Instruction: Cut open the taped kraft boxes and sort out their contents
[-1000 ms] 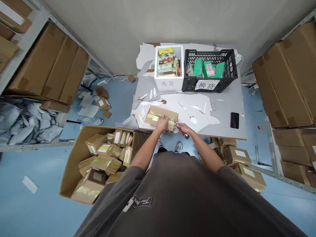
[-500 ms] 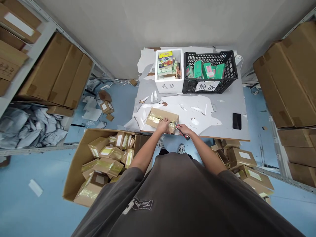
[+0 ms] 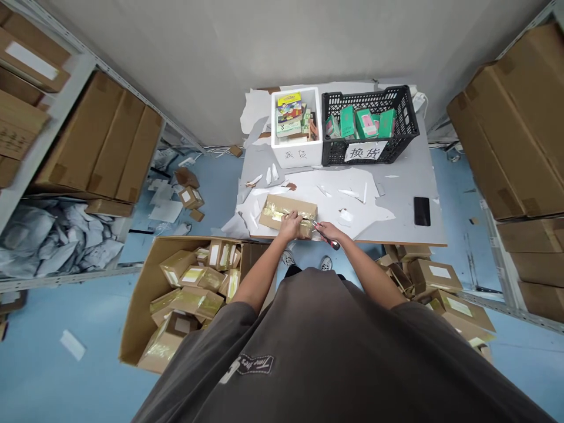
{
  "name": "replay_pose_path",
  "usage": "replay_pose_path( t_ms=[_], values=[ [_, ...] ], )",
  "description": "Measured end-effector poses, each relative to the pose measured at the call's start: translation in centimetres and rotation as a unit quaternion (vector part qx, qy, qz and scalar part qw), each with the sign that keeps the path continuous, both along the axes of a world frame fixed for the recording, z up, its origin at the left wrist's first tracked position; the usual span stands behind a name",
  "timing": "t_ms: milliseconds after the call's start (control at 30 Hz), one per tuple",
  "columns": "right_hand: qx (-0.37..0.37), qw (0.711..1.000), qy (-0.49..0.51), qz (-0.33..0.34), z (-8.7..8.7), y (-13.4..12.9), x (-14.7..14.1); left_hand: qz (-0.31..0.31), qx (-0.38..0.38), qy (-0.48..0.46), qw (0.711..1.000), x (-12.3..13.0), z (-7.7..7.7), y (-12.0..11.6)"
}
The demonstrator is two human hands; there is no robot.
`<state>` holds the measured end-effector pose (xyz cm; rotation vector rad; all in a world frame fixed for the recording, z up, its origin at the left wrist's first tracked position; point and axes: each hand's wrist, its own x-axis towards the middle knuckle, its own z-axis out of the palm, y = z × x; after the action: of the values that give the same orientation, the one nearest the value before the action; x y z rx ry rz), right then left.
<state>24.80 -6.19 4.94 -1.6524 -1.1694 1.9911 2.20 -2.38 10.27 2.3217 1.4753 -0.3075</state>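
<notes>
A taped cardboard box (image 3: pixel 275 204) lies near the front edge of the table. My left hand (image 3: pixel 290 225) is on top of it, with fingers curled against the middle seam and gripping the box. At the box's right end, my right hand (image 3: pixel 328 230) is closed around a utility knife (image 3: pixel 331 241) with a red and black handle. The knife's tip touches or nearly touches the taped end; the blade itself is too small to make out clearly. Shiny yellowish tape runs along the box's seam.
Behind stand a white bin (image 3: pixel 297 155) of small packages and a black crate (image 3: pixel 399 144) with green boxes. Torn paper (image 3: pixel 352 182) and a phone (image 3: pixel 422 211) lie on the table. A large carton (image 3: pixel 132 329) of parcels is at left; more parcels (image 3: pixel 434 276) lie at right.
The whole view has shifted slightly. The knife tip sits a little farther right against the box's end. Both hands keep their holds.
</notes>
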Motion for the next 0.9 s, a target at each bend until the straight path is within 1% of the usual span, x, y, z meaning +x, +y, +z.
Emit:
replay_pose_path(
  t_ms=[133,233,300,367,433,533,667,767,833,900],
  values=[
    [-0.005,1.000,0.005,-0.028,0.1,-0.9,0.0,-0.002,-0.013,0.012,1.000,0.2,-0.4,0.1],
    [0.000,1.000,0.009,-0.017,0.5,-1.9,0.3,0.003,-0.012,-0.009,1.000,-0.4,-0.8,-0.1],
    [0.015,1.000,0.007,-0.015,0.8,-2.3,0.4,0.010,-0.018,-0.040,0.999,-1.2,-1.0,-0.1],
    [0.028,0.999,0.002,-0.024,0.9,-2.7,0.3,0.022,-0.021,-0.078,0.997,-1.9,-1.0,0.4],
    [0.023,0.999,-0.001,-0.028,1.0,-3.0,0.1,0.037,-0.015,-0.098,0.994,-2.4,-0.8,1.1],
    [0.003,1.000,-0.006,-0.026,0.9,-3.5,0.4,0.044,0.004,-0.081,0.996,-2.6,-0.2,2.7],
    [0.024,0.997,-0.039,-0.056,0.7,-4.1,1.4,0.003,0.019,-0.065,0.998,-1.9,-0.2,5.1],
    [0.036,0.995,-0.058,-0.075,1.1,-4.1,1.8,-0.031,-0.012,-0.051,0.998,-0.8,-0.7,6.7],
    [0.032,0.993,-0.067,-0.090,1.5,-3.8,1.7,-0.039,-0.033,-0.033,0.998,0.0,-1.2,7.2],
    [0.030,0.991,-0.078,-0.101,1.8,-3.4,1.3,-0.039,-0.043,-0.024,0.998,0.7,-1.7,6.9]
  ],
)
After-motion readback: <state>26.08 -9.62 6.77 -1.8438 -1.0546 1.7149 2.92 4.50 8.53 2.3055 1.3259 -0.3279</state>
